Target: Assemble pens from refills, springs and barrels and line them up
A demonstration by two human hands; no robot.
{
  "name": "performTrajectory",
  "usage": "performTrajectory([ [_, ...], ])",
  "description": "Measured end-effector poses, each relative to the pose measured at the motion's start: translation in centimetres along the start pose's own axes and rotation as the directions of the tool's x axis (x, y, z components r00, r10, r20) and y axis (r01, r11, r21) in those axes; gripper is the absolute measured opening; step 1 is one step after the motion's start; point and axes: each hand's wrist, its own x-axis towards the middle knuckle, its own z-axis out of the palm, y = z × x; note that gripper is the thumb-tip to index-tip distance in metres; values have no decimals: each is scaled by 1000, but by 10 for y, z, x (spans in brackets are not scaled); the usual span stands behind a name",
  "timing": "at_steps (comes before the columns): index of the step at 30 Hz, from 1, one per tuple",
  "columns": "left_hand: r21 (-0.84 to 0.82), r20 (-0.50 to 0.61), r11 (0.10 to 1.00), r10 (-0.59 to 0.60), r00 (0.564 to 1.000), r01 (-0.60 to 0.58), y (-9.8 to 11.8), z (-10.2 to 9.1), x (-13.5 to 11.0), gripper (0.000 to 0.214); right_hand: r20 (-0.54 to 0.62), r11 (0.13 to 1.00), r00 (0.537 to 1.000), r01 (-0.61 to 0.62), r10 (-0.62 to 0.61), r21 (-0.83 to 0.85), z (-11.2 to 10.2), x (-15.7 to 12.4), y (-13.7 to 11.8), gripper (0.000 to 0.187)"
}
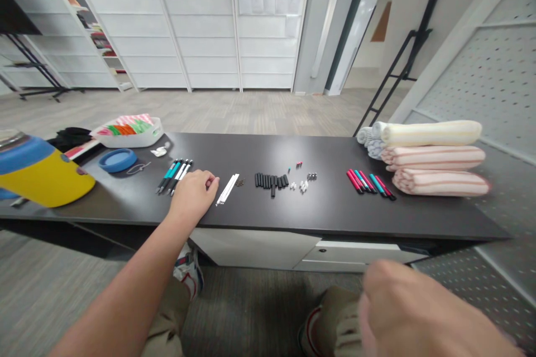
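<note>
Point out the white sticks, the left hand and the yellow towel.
White sticks (pixel 228 189): head view, middle of the group.
Left hand (pixel 194 192): head view, back of the hand.
Yellow towel (pixel 433 133): head view, middle of its roll.

On the table (pixel 326 215), refills (pixel 227 189) lie between pens (pixel 172 173) left and towels (pixel 435 155) right

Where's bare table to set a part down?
Free: between small silvery pieces and coloured tubes; behind black tubes to far edge. Crowded: left end (yellow container, blue lid, white tray); pens, white rods either side of left hand.
</note>
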Motion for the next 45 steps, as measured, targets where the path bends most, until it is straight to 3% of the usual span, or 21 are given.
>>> performTrajectory([
  [1, -5, 1, 1000, -1, 1000, 1, 0, 0, 0, 31, -13, 1000, 1000, 13, -13, -10, 11, 10, 3, 40],
  [3, -18, 2, 1000, -5, 1000, 5, -1, 1, 0, 31, -121, 991, 990, -81, 69, -102, 30, 32, 21, 45],
  [4, -26, 3, 1000, -8, 1000, 8, -2, 1, 0, 31, -114, 961, 982, -170, 148, -218, 37, 41, 34, 43],
  [6, -40, 3, 999, -11, 1000, 11, -3, 1, 0, 32, -160, 819, 943, -334, 293, -467, 42, 50, 69, 37],
  [10, -76, 7, 997, -12, 1000, 13, -4, 2, 0, 32, -296, 440, 810, -537, 505, -720, 24, 39, 129, 29],
  [12, -88, 13, 996, -16, 1000, 17, -4, 1, 0, 32, -332, 306, 752, -569, 570, -763, 13, 30, 143, 34],
  [15, -90, 22, 996, -25, 999, 27, -3, 0, -1, 31, -335, 226, 690, -588, 641, -777, 4, 26, 152, 38],
  [18, -82, 22, 996, -26, 999, 28, -3, -1, -3, 31, -326, 201, 644, -605, 692, -770, 2, 30, 156, 36],
  [23, -73, 16, 997, -29, 999, 30, -4, -2, -6, 31, -346, 194, 638, -621, 688, -759, 1, 32, 161, 37],
  [30, -57, 21, 998, -16, 1000, 18, -2, -2, -7, 31, -307, 230, 697, -564, 648, -793, -2, 25, 167, 39],
  [36, -98, 26, 995, -32, 999, 34, 0, -5, -10, 30, -316, 268, 716, -574, 623, -774, -3, 27, 166, 34],
  [39, -158, 9, 987, -30, 999, 31, 1, -8, -13, 31, -339, 459, 795, -578, 503, -675, 2, 31, 154, 29],
  [42, -164, -35, 986, 7, 999, -12, 4, -11, -16, 31, -259, 707, 890, -456, 376, -540, 17, 34, 134, 29],
  [45, -137, -40, 989, 49, 998, -54, 8, -13, -19, 31, -162, 820, 922, -386, 351, -422, 41, 35, 110, 28],
])
